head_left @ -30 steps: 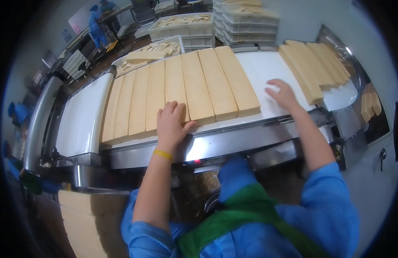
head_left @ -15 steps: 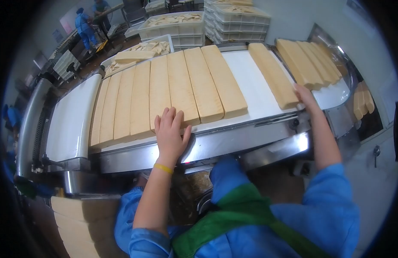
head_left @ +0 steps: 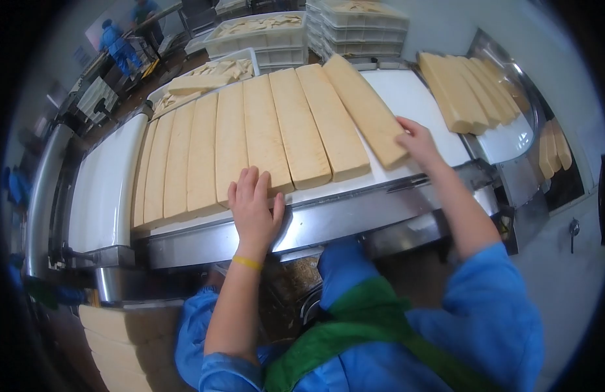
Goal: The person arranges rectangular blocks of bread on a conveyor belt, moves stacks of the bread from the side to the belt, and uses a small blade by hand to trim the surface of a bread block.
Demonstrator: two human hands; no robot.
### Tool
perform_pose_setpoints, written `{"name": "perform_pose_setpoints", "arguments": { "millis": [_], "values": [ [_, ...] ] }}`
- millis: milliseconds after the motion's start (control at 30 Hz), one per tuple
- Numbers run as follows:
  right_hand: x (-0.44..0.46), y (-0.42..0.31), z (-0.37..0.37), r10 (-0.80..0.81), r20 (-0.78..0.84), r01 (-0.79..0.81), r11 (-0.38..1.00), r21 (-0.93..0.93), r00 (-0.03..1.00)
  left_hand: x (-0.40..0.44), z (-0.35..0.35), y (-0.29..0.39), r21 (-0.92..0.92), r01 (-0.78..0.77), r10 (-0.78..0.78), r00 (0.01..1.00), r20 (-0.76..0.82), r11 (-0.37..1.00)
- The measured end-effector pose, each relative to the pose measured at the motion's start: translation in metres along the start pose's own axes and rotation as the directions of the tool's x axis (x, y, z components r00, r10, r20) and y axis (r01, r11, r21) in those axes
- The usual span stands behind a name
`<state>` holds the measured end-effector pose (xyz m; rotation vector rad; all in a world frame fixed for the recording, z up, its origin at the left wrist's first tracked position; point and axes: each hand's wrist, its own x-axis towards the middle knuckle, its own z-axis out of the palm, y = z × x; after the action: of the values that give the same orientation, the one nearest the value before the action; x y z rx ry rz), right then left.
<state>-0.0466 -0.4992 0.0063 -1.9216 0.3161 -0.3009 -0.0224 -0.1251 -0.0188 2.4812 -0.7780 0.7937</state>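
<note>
Long tan blocks, like long loaves, lie side by side in a row [head_left: 232, 140] on a white conveyor belt [head_left: 439, 124]. My left hand [head_left: 255, 212] rests with its fingers stretched out against the near ends of the middle blocks, a yellow band on its wrist. At the row's right end, my right hand [head_left: 417, 140] grips the near end of one long tan block [head_left: 364, 108] from its right side. This block slants, its far end close to the row and its near end a little apart from it.
More tan blocks [head_left: 466, 91] lie on the right section, and others are stacked [head_left: 116, 333] at lower left. White crates [head_left: 269, 44] of pale pieces stand behind the belt. A metal rail [head_left: 302, 225] runs along the front. Two people in blue [head_left: 119, 49] are at the far left.
My right hand has moved left across the belt, bringing the gripped block from beside the right section to the row's end. My left hand has stayed against the row.
</note>
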Motion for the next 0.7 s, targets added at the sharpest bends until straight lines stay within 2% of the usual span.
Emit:
{"name": "perform_pose_setpoints", "arguments": {
  "millis": [67, 100, 200, 300, 367, 400, 433, 500, 567, 633, 700],
  "values": [
    [-0.002, 0.011, -0.024, 0.119, 0.103, -0.129, 0.987, 0.096, 0.988, 0.001, 0.000, 0.002, 0.019, 0.016, -0.016, 1.000, -0.009, 1.000],
    [-0.009, 0.012, -0.020, 0.035, 0.099, -0.033, 0.999, -0.013, 0.995, 0.001, 0.001, 0.004, 0.026, 0.022, -0.022, 1.000, -0.012, 0.999],
    [-0.005, 0.012, 0.008, -0.143, 0.130, 0.154, 0.985, -0.078, 0.981, 0.003, 0.002, 0.007, 0.065, 0.037, -0.036, 0.999, -0.020, 0.997],
    [0.016, -0.013, 0.022, -0.058, 0.249, 0.143, 0.931, -0.336, 0.967, 0.002, 0.002, 0.004, 0.064, 0.032, -0.031, 0.999, -0.020, 0.997],
    [0.053, 0.004, -0.003, 0.082, 0.237, -0.019, 0.966, -0.259, 0.968, 0.001, 0.002, 0.002, 0.063, 0.032, -0.030, 0.999, -0.028, 0.998],
    [0.074, 0.026, -0.025, -0.104, 0.119, 0.144, 0.904, -0.403, 0.987, 0.000, 0.002, 0.001, 0.059, 0.031, -0.029, 0.999, -0.032, 0.998],
    [0.077, 0.028, -0.045, -0.356, -0.055, 0.205, 0.650, -0.732, 0.933, 0.000, 0.002, 0.000, 0.056, 0.032, -0.030, 0.999, -0.037, 0.998],
    [0.073, 0.030, -0.093, -0.335, -0.234, -0.135, 0.294, -0.946, 0.913, -0.001, 0.002, 0.000, 0.058, 0.043, -0.040, 0.998, -0.045, 0.997],
    [0.069, 0.058, -0.150, -0.223, -0.377, -0.276, 0.378, -0.883, 0.899, -0.001, 0.001, 0.000, 0.062, 0.048, -0.046, 0.998, -0.044, 0.997],
    [0.051, 0.064, -0.190, -0.150, -0.301, -0.212, 0.430, -0.878, 0.942, 0.000, -0.001, 0.002, 0.066, 0.061, -0.058, 0.997, -0.044, 0.996],
    [0.023, 0.090, -0.237, -0.183, -0.284, -0.161, 0.497, -0.853, 0.941, -0.001, 0.000, 0.002, 0.073, 0.068, -0.064, 0.997, -0.053, 0.995]
  ]
}}
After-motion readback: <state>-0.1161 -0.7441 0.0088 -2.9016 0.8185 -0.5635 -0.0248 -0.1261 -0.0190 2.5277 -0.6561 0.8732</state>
